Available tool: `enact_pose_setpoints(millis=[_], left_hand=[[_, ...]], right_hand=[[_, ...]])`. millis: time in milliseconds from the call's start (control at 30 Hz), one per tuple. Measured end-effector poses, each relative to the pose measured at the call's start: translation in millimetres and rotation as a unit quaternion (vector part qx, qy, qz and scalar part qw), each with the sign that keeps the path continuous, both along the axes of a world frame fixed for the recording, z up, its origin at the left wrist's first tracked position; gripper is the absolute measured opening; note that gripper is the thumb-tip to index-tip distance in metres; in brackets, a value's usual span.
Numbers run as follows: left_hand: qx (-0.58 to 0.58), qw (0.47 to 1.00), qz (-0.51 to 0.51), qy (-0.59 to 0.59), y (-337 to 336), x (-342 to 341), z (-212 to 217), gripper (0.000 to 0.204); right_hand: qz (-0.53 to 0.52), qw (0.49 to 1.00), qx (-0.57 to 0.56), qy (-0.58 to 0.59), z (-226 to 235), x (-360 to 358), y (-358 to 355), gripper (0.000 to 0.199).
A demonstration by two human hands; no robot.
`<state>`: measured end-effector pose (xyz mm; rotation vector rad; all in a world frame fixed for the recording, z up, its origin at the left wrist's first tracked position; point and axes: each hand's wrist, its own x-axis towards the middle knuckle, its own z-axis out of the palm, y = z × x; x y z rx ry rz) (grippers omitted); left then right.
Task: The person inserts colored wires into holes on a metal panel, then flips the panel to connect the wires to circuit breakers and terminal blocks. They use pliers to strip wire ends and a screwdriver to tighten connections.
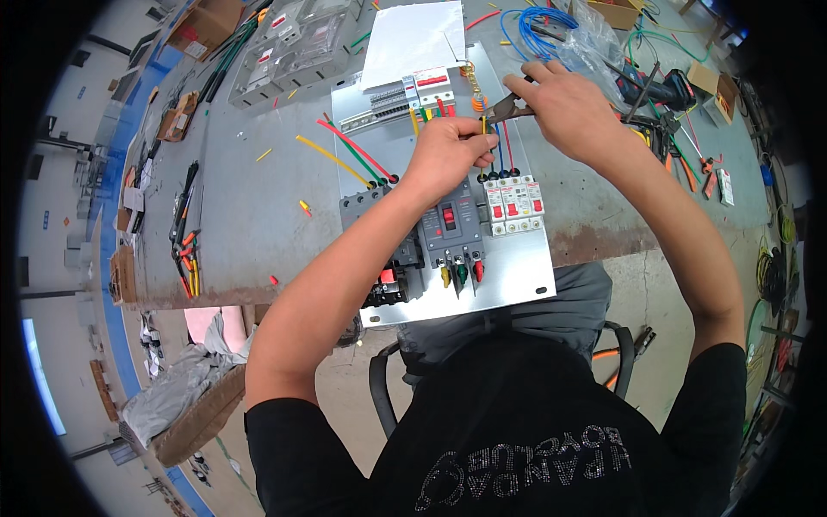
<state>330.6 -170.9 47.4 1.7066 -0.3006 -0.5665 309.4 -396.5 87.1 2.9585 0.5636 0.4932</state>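
Observation:
My right hand (pixel 568 108) is closed around a dark pair of pliers (pixel 508 109), whose jaws point left. Just left of it, my left hand (pixel 450 157) pinches a thin yellow wire (pixel 484 127) close to the jaws. Whether the jaws touch the wire cannot be made out. Below both hands lies a metal mounting plate (pixel 527 248). It carries a large dark-grey circuit breaker (pixel 451 226) and a row of small white breakers (pixel 514 208) with red switches. Blue and red wires (pixel 506 148) rise from the small breakers. My left forearm partly covers a black device (pixel 389 284).
At the plate's far end are a terminal strip (pixel 389 110), a red-switched breaker (pixel 433 84) and white paper (pixel 415 39). A cordless drill (pixel 668 89) and coiled blue wire (pixel 538 30) lie right. Orange-handled tools (pixel 188 254) and clear-covered grey boxes (pixel 297 60) are left.

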Motion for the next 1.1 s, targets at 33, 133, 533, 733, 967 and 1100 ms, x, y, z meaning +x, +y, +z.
enact_pose_setpoints(millis=[33,133,533,733,967,1100], left_hand=[[0.003,1.000,-0.001,-0.001,0.0,-0.1,0.6,0.015],[0.000,1.000,0.003,0.000,0.4,0.3,-1.3,0.015],[-0.007,1.000,-0.003,0.005,-1.2,1.9,-4.2,0.015],[0.016,1.000,0.000,0.003,1.8,2.9,-1.7,0.017],[0.076,0.991,0.011,-0.112,41.2,19.0,65.2,0.042],[0.070,0.978,0.081,-0.180,85.2,36.8,61.6,0.048]], right_hand=[[0.005,1.000,-0.001,0.000,0.1,0.0,1.7,0.033],[0.008,1.000,0.000,0.005,-0.4,1.5,2.5,0.031],[0.103,0.985,-0.073,-0.118,-1.1,18.2,-14.0,0.016],[0.059,0.994,0.082,0.039,-26.1,24.5,-16.7,0.016],[-0.136,0.736,0.610,0.262,-75.8,-14.8,-54.3,0.026],[-0.142,0.724,0.641,0.213,-109.4,-41.3,-52.3,0.025]])
